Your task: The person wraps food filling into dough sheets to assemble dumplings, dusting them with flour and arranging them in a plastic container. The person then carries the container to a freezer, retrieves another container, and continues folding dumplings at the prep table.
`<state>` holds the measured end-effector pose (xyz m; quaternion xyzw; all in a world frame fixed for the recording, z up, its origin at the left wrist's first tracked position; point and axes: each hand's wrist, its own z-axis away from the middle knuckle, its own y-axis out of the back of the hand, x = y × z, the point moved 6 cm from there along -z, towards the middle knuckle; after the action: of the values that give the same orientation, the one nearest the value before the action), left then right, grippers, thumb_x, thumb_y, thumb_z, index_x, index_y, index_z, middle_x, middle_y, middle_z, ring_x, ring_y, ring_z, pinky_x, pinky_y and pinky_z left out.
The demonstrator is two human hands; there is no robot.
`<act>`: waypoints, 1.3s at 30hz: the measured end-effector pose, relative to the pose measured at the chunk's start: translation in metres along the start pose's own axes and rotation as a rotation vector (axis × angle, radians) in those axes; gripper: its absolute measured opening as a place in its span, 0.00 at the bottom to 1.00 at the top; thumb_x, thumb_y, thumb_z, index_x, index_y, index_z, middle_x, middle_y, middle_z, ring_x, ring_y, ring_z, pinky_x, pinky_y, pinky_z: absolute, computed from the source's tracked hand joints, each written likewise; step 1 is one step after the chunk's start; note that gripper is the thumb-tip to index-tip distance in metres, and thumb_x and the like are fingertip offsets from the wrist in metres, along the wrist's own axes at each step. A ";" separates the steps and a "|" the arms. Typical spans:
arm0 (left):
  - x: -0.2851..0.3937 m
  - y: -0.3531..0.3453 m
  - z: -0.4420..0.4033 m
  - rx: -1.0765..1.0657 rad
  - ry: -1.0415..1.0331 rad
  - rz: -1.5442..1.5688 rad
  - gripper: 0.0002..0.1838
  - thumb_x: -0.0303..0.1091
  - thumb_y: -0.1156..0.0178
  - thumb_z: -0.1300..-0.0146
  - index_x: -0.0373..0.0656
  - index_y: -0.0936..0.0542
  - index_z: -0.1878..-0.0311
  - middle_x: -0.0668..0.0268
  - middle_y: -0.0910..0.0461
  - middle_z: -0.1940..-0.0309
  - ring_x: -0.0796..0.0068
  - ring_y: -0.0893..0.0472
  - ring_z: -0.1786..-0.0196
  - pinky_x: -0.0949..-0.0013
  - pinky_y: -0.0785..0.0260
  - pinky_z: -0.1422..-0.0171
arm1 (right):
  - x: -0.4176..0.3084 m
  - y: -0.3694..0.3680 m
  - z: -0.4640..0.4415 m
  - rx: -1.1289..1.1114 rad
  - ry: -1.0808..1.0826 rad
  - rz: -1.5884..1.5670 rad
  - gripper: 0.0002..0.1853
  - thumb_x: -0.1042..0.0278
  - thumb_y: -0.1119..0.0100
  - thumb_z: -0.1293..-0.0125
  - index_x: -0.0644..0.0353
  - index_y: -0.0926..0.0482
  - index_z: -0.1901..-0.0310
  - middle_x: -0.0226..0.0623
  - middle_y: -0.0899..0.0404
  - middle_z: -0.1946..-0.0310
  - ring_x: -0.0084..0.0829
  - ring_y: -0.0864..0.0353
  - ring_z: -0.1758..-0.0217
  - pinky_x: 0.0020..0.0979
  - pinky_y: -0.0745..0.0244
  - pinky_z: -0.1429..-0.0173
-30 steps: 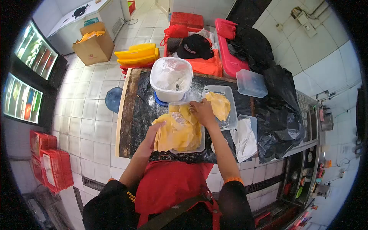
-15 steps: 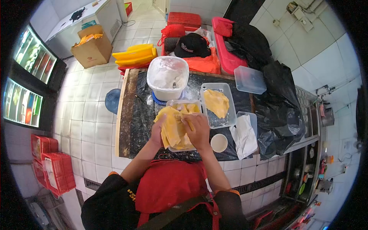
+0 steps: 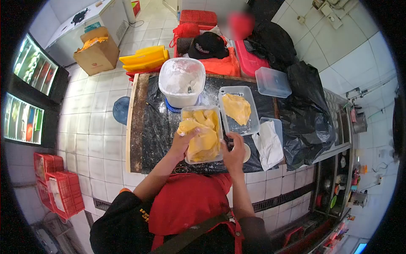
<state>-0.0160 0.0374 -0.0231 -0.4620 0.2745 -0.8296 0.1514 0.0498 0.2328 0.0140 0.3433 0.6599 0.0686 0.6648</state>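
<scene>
- Over the plastic tub's (image 3: 204,161) left edge: left hand (image 3: 181,144), angled inward, thumb and fingers closed on yellow dough sheets (image 3: 204,142).
- At its right edge: right hand (image 3: 235,153), fingers half-curled, hold unclear.

Fridge (image 3: 24,116): bright lt, far L
Floor (image 3: 91,101): pale glare
Red patch (image 3: 241,26): blurred
Wall (image 3: 351,72): I get fisheye bend

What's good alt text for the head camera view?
A person's left hand holds yellow sheets over a clear tub of yellow pieces, the right hand beside it. Behind stands a white bucket of powder; rightward, another tub holds more.
</scene>
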 end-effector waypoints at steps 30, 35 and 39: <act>0.016 -0.004 0.001 -0.100 -0.049 -0.621 0.21 0.33 0.30 0.40 0.35 0.20 0.45 0.63 0.15 0.57 0.76 0.17 0.57 0.69 0.23 0.50 | -0.030 -0.024 -0.005 -0.125 0.254 -0.046 0.12 0.70 0.35 0.36 0.60 0.19 0.51 0.41 0.15 0.56 0.35 0.15 0.54 0.34 0.22 0.52; -0.002 0.007 -0.009 -0.146 0.059 -0.702 0.26 0.36 0.27 0.44 0.34 0.21 0.45 0.62 0.15 0.55 0.75 0.17 0.55 0.68 0.24 0.49 | -0.002 -0.042 -0.013 -0.249 -0.147 -0.392 0.14 0.73 0.36 0.35 0.60 0.22 0.48 0.36 0.16 0.60 0.27 0.17 0.57 0.32 0.22 0.52; 0.000 -0.001 -0.004 -0.283 0.032 -0.658 0.29 0.35 0.27 0.46 0.36 0.23 0.42 0.61 0.16 0.52 0.74 0.18 0.51 0.67 0.25 0.45 | 0.021 -0.052 -0.028 -0.416 -0.248 -0.547 0.15 0.73 0.35 0.35 0.61 0.23 0.48 0.33 0.17 0.61 0.24 0.19 0.56 0.28 0.23 0.51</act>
<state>-0.0199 0.0390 -0.0243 -0.5291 0.2254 -0.7949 -0.1934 0.0081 0.2151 -0.0284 0.0174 0.6138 -0.0213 0.7890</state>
